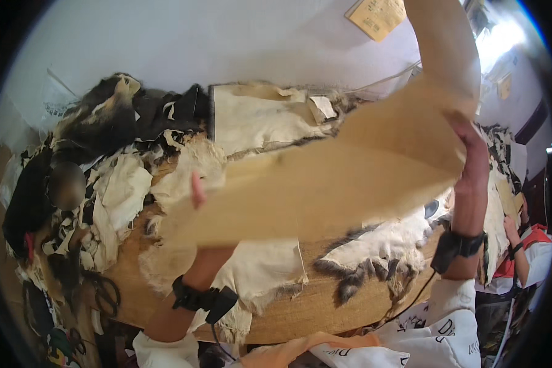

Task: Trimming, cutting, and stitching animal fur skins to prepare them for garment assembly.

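Note:
A large, slightly blurred tan sheet (pixel 325 184), like stiff paper, is raised at a slant over a wooden table (pixel 362 306), its narrow part bending up at the upper right. My left hand (pixel 197 191) is closed on its left part, mostly hidden behind it with a fingertip showing above. My right hand (pixel 471 147) is closed on the right edge, higher up. Both wrists wear black strapped devices. Beneath the sheet lie pale hides (pixel 257 276) and a white pelt with grey fur edges (pixel 374 251).
Dark furs (pixel 98 122) and cream scraps (pixel 113 208) are heaped at left, near black scissors (pixel 107 294). A pale hide (pixel 257 113) lies along the white wall under a tan card (pixel 377 15). At far right, another person's hand (pixel 510 230) is beside stacked pieces.

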Tool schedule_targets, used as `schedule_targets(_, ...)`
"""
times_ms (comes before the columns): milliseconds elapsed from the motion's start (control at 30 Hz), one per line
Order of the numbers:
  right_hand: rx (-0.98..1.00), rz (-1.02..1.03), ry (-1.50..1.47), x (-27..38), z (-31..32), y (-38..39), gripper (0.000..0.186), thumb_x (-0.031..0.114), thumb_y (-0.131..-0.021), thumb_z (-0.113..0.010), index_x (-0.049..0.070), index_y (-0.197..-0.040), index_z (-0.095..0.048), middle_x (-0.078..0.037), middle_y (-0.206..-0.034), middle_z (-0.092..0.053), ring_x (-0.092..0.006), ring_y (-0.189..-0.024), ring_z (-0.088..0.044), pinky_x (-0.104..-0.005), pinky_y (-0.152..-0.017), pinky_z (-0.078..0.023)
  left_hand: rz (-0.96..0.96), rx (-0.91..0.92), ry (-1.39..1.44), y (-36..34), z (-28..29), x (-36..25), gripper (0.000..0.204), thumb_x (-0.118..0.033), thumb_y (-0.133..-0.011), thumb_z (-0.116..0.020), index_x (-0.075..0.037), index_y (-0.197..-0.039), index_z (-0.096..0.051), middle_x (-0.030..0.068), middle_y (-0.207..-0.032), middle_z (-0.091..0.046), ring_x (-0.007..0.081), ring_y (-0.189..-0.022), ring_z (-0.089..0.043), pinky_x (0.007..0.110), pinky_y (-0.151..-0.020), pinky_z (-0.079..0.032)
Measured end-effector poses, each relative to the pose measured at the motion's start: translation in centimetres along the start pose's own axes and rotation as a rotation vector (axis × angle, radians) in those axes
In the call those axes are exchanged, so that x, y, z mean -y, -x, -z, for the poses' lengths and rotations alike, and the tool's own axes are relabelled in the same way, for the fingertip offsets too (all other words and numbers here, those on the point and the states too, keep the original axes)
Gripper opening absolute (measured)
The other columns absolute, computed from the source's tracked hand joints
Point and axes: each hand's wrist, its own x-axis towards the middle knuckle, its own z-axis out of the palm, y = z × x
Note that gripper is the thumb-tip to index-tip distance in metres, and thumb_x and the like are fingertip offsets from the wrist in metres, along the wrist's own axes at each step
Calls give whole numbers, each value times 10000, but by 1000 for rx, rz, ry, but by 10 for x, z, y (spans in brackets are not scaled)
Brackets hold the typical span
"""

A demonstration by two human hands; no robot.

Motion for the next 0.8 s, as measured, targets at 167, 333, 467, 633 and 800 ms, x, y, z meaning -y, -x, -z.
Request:
schedule_targets(167, -448, -2, 364, 13, 94, 56, 328, 65, -814, -493, -32, -1126, -520, -91, -1012, -604, -164, -900, -589, -282, -815, -464, 299, 589, 665, 28, -11, -46, 161, -83, -827, -603, -3, -961, -639, 90, -960, -651, 107, -924, -580, 249, -783, -463)
schedule_targets(333, -345, 348, 743, 28, 86, 77, 568, 73, -819, -488, 12, -1364, -342, -21, -828, -603, -64, -649, -541, -206, -576, -435, 174, 666, 717, 52, 9, -85, 176, -80, -846, -587, -14, -1007, -615, 42, -900, -652, 78, -793, -578, 238, -696, -470)
schedule_targets(467, -272, 59, 905, 1, 125, 52, 407, 145, -849, -456, -16, -1221, -496, 7, -720, -597, -37, -589, -525, -172, -470, -348, 785, 508, 863, 40, 36, -83, 218, -204, -882, -593, -14, -988, -614, -17, -870, -624, 51, -753, -555, 203, -666, -450)
schedule_targets(633, 295, -264, 1002, -113, 20, 12, 259, 214, -791, -578, 3, -933, -631, -40, -731, -649, -113, -636, -604, -239, -530, -439, 657, 186, 325, 27, 68, 22, 266, -150, -826, -627, 16, -1028, -582, 48, -845, -634, 109, -731, -576, 257, -660, -461)
schedule_targets(800, 437, -8, 1557, -189, -24, -19, 233, 262, -750, -557, 41, -702, -612, -171, -621, -580, -349, -607, -583, -421, -570, -458, 401, 37, -173, 46, 87, 105, 356, -181, -748, -686, 26, -1018, -582, 157, -812, -635, 257, -737, -606, 328, -698, -464)
